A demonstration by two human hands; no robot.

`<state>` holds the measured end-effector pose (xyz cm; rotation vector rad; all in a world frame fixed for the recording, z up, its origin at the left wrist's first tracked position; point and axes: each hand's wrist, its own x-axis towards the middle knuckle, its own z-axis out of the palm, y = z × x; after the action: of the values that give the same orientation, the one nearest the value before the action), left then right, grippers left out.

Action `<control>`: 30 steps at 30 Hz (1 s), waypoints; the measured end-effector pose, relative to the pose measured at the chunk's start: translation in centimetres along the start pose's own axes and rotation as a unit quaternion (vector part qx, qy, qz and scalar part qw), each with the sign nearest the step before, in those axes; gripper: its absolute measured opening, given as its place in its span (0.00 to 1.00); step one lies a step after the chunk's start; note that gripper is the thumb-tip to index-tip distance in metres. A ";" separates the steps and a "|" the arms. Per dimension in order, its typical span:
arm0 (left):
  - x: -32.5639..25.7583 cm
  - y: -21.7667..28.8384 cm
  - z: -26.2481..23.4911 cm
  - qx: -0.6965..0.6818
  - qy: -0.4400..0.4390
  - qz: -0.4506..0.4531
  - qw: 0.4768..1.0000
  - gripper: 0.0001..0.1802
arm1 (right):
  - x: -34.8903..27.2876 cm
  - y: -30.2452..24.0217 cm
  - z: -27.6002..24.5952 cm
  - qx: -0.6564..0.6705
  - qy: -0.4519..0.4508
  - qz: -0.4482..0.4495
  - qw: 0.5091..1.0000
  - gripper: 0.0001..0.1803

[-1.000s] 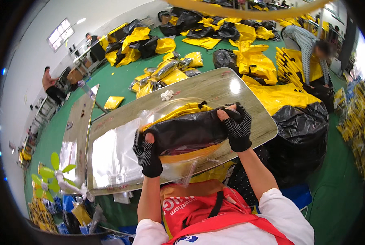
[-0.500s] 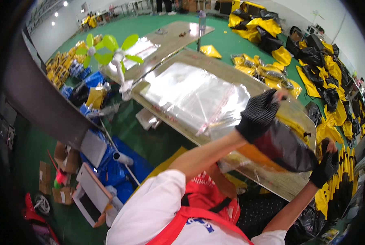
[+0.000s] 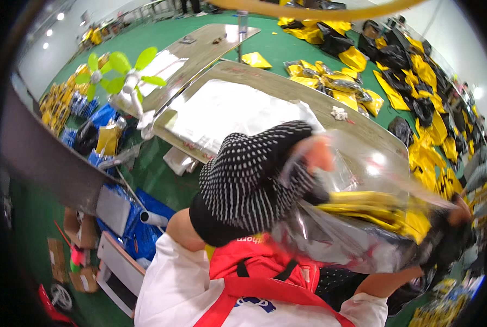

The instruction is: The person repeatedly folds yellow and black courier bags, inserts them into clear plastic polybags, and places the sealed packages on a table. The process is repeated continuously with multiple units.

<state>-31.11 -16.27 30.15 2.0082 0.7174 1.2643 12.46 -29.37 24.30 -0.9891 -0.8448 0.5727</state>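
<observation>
A clear plastic bag (image 3: 336,234) is held up in front of my chest, with a folded yellow and black piece (image 3: 374,210) inside it. My left hand (image 3: 254,180), in a black glove with white dots and bare fingertips, is closed on the bag's upper left corner. At the bag's right end my right hand (image 3: 448,229), also black-gloved, grips the other side; motion blurs its fingers. Behind my left hand, a stack of clear plastic sleeves (image 3: 227,111) lies on the table (image 3: 330,103), partly hidden by that hand.
A green-bladed fan (image 3: 130,82) stands at the table's left edge. Yellow packed bundles (image 3: 336,84) lie on the floor beyond; yellow and black pieces (image 3: 418,71) pile up along the right. Cartons (image 3: 80,226) and blue sheeting (image 3: 145,240) sit at lower left. A blurred yellow strip crosses the top.
Both hands have lifted the bag off the table, up and toward me. My left hand came closer and left; the bag now hangs stretched between the hands.
</observation>
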 end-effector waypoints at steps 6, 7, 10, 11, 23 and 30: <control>-3.0 -17.7 2.5 -0.039 0.018 -0.203 0.978 0.19 | -2.0 15.1 13.3 -0.033 -0.146 0.222 0.963 0.14; -4.0 -21.2 3.0 -0.004 0.001 -0.206 0.979 0.20 | -2.5 18.9 11.6 -0.004 -0.171 0.246 0.954 0.19; -6.8 -26.4 3.6 -0.071 0.043 -0.290 0.954 0.23 | -5.6 24.1 11.8 0.266 -0.176 0.409 0.855 0.40; -7.4 -27.4 3.4 -0.105 0.056 -0.315 0.942 0.24 | -6.4 25.0 11.4 0.310 -0.202 0.441 0.818 0.46; -8.8 -20.9 3.5 -0.162 -0.048 -0.381 0.909 0.16 | -6.7 21.6 12.0 0.011 -0.222 0.406 0.887 0.11; -5.8 -22.8 8.8 0.239 0.072 -0.202 0.947 0.11 | -7.1 24.2 14.8 -0.041 0.025 0.221 0.974 0.09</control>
<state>-27.66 -8.08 6.68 1.9913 1.5423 1.0616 -4.89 -16.66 4.52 -1.2736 -0.6071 0.8924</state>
